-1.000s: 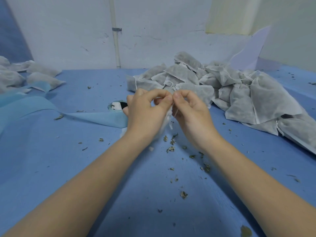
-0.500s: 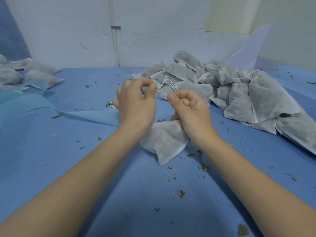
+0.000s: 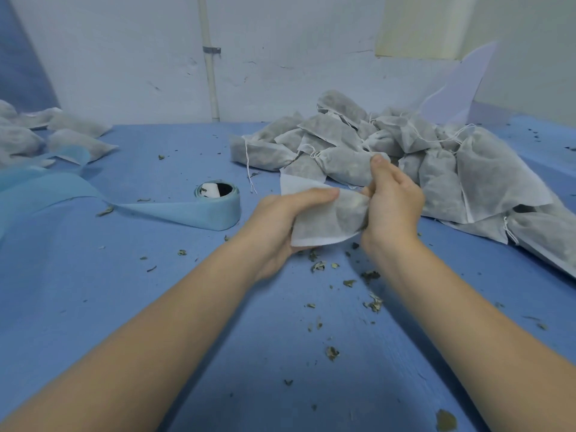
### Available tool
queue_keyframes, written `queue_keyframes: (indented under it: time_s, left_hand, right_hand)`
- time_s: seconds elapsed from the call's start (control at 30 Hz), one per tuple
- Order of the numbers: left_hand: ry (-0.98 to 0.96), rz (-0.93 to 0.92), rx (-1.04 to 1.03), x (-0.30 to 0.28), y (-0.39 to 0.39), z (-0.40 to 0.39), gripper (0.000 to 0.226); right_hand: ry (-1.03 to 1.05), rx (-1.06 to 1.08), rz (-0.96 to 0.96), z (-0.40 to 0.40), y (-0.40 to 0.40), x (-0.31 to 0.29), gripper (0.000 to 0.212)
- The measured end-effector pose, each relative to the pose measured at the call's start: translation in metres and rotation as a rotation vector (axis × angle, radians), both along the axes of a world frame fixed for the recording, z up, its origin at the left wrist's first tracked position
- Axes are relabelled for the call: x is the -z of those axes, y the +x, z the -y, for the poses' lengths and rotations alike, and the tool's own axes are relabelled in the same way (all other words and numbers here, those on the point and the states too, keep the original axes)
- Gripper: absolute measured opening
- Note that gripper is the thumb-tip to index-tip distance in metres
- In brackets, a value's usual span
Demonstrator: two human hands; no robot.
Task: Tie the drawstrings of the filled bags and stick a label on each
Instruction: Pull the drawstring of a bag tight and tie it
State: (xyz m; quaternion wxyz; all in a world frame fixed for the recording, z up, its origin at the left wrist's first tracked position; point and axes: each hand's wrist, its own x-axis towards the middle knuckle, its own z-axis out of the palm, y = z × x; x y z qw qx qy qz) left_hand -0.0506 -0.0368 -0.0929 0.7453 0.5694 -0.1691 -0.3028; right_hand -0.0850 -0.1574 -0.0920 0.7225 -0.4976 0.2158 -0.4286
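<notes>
Head view: both hands (image 3: 393, 201) grip bag (image 3: 324, 224); label roll (image 3: 218, 202) print seemingly unreadable.

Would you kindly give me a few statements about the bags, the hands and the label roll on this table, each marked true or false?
1. Both the left hand and the right hand hold one bag. True.
2. The label roll lies to the right of the held bag. False: it lies to its left, its blue strip trailing off to the left.
3. A big pile of bags sits behind and to the right of the hands. True.
4. The table is covered in red. False: its surface is blue, strewn with dried leaf bits.
5. The held bag rests on top of the label roll. False: they are apart.
</notes>
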Motion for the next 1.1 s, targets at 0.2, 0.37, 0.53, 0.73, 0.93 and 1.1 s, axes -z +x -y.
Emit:
queue_keyframes:
  time_s: [0.2,0.37,0.53,0.73,0.93,1.1]
  left_hand:
    - [0.046,0.032,-0.251,0.009,0.007,0.002,0.003]
    - [0.012,0.010,-0.246,0.005,0.007,-0.002,0.015]
    - [-0.073,-0.086,-0.149,0.001,0.012,-0.007,0.027]
    - [-0.203,-0.148,-0.002,-0.002,0.015,-0.015,0.026]
    - [-0.149,0.003,-0.078,0.001,0.013,-0.010,0.032]
    - [-0.048,0.076,-0.186,-0.002,0.019,-0.015,0.015]
  right_hand:
    - [-0.231,-0.175,-0.022,-0.001,-0.002,0.003,0.017]
    - [-0.594,-0.337,-0.043,-0.003,-0.008,0.005,0.015]
    - [-0.891,-0.339,-0.124,0.006,-0.011,0.004,0.015]
    - [-1.001,-0.346,-0.184,0.014,-0.013,0.002,0.009]
    - [-1.047,-0.349,-0.163,0.012,-0.012,0.003,0.006]
    - [-1.014,-0.353,-0.177,0.007,-0.009,0.003,0.008]
